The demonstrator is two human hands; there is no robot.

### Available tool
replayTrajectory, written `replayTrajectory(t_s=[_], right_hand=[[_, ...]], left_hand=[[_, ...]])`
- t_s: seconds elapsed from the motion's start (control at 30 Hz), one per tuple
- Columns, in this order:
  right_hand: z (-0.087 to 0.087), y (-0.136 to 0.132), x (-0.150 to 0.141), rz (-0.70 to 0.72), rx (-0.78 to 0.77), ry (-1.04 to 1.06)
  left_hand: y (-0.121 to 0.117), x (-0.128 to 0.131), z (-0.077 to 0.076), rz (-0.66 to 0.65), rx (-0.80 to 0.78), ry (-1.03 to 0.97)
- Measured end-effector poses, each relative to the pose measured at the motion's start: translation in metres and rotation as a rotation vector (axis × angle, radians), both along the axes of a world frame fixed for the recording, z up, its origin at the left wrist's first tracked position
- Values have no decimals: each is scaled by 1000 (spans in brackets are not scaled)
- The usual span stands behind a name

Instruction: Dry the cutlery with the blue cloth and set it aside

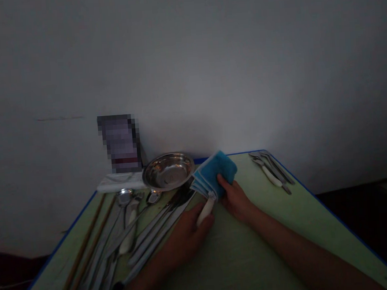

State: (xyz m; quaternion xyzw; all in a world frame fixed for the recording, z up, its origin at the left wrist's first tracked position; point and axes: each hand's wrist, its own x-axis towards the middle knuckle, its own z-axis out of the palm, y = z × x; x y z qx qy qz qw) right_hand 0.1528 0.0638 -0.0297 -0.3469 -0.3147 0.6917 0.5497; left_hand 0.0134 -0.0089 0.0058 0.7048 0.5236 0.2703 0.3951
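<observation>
My left hand (191,229) is closed round the white handle (205,211) of a utensil, just in front of the steel bowl. A folded blue cloth (216,167) with pale edges is in my right hand (235,199), thumb on top and fingers mostly hidden behind it. The cloth wraps the far end of the utensil, so its head is hidden and I cannot tell its kind. Both hands are over the middle of the pale green table (234,257).
Left of my hands lie a ladle (126,196), long wooden sticks (87,240), a white-handled utensil (129,240) and several metal utensils (160,235). A steel bowl (169,171) stands near the wall, beside a blurred-out upright panel (122,143). More cutlery (271,175) lies at the far right.
</observation>
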Motion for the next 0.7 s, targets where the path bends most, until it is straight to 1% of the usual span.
replayTrajectory(t_s=[0.07, 0.13, 0.23, 0.3, 0.5, 0.6, 0.7], right_hand=[[-1, 1, 1, -39, -36, 26], [0, 1, 3, -58, -33, 1], [1, 0, 7, 4, 60, -114], [1, -1, 9, 56, 108, -142], [-2, -2, 12, 122, 125, -169], [-3, -1, 10, 86, 156, -205], [0, 1, 13, 1, 202, -367]], left_hand=[[0, 1, 1, -5, 15, -2], [1, 3, 2, -2, 14, -2], [1, 5, 5, 5, 14, 9], [2, 6, 5, 17, 38, 13], [3, 5, 3, -7, 39, 17], [3, 4, 0, -17, 53, 49], [3, 3, -3, -31, 51, 93]])
